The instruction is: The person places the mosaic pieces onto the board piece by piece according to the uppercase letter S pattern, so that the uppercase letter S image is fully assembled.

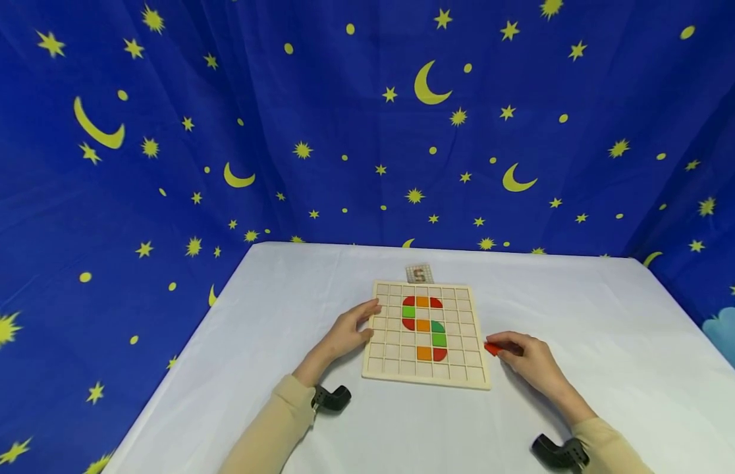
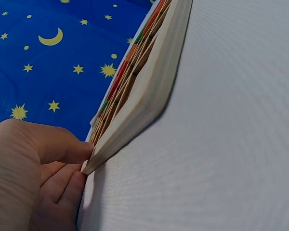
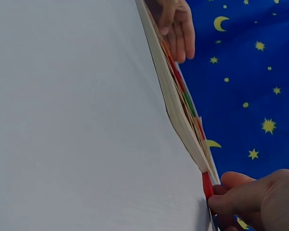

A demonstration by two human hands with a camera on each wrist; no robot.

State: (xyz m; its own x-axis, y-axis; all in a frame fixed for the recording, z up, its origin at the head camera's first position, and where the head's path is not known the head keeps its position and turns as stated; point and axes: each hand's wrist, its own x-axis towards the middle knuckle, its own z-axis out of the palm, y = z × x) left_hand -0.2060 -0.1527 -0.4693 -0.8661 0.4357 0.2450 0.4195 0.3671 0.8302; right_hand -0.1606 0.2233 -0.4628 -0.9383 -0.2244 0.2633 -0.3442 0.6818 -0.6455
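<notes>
A wooden grid board (image 1: 389, 370) lies on the table, with red, orange and green tiles (image 1: 423, 326) set in an S-like pattern. My left hand (image 1: 346, 332) rests at the board's left edge, its fingers fairly straight; in the left wrist view the thumb (image 2: 70, 147) touches the rim. Just off the board's right edge, my right hand (image 1: 533, 361) pinches a red tile (image 1: 493, 349) between thumb and fingers. The right wrist view has that red tile (image 3: 207, 185) close by the board's corner, partly covered by my fingertips.
A small card (image 1: 419, 274) with a grid and an S figure lies behind the board. White cloth (image 1: 581, 296) covers the table. A blue curtain (image 1: 344, 118) with moons and stars hangs behind and at the sides.
</notes>
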